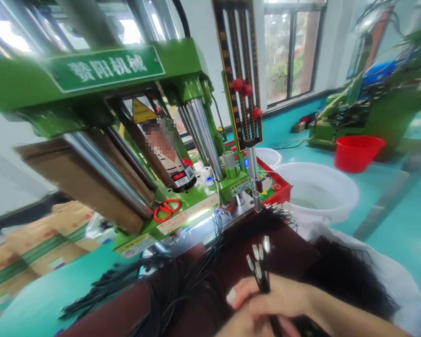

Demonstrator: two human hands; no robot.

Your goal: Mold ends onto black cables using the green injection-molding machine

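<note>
Several black cables [264, 281] with bare metal plug ends stand up in a bundle at the bottom centre-right. My right hand [287, 297] is closed around them, its forearm coming in from the lower right. My left hand [243, 323] presses against it from below, closed around the lower part of the bundle and cut off by the frame edge. One fingertip has a pale, whitish end. Behind my hands, many more black cables with metal ends [266, 217] lie along the dark red tabletop [287, 255]. Loose cables [182, 281] spread over its left side.
A green press [185, 58] with steel columns stands ahead. On its lower ledge lie red-handled scissors [167, 210]. White tubs [319, 187] and a red bucket [358, 153] stand right. Brown sacks [45, 234] lie left. A dark cable pile [351, 276] rests on white sacking.
</note>
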